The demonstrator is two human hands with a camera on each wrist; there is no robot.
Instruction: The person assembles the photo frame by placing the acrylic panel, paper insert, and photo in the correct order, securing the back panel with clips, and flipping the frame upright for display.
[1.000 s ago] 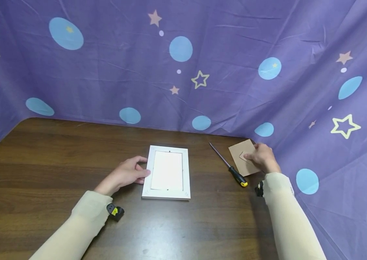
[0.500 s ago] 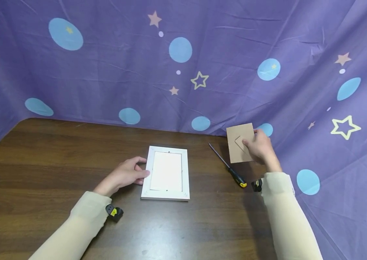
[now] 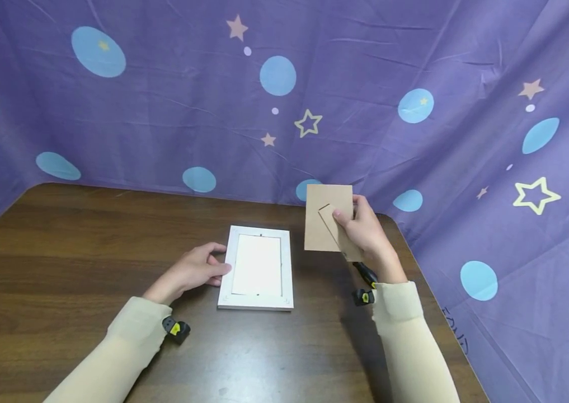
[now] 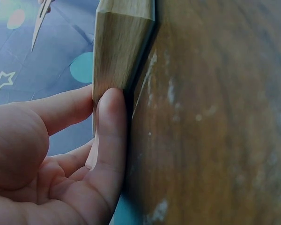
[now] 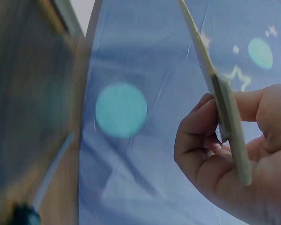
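Observation:
A white picture frame (image 3: 286, 268) lies on the table with a white panel filling its middle. My left hand (image 3: 191, 272) grips its left edge, thumb on top. The left wrist view shows the frame's wood-coloured side (image 4: 119, 51) held between thumb and fingers. Raised above the table, right of the frame, is a brown backing board (image 3: 315, 226) with a stand leg on its back. My right hand (image 3: 370, 232) pinches it by the right side, thumb over the leg. From the right wrist view the board (image 5: 227, 110) appears edge-on.
A screwdriver lies behind the right hand, mostly hidden; its black and yellow handle (image 3: 366, 274) shows below the board. The purple curtain (image 3: 163, 112) with stars and dots borders the table (image 3: 88, 252) at the back and right.
My right hand has lifted the backing board from the table's right end and carried it left towards the frame, turning it more upright. The left hand and frame have stayed put.

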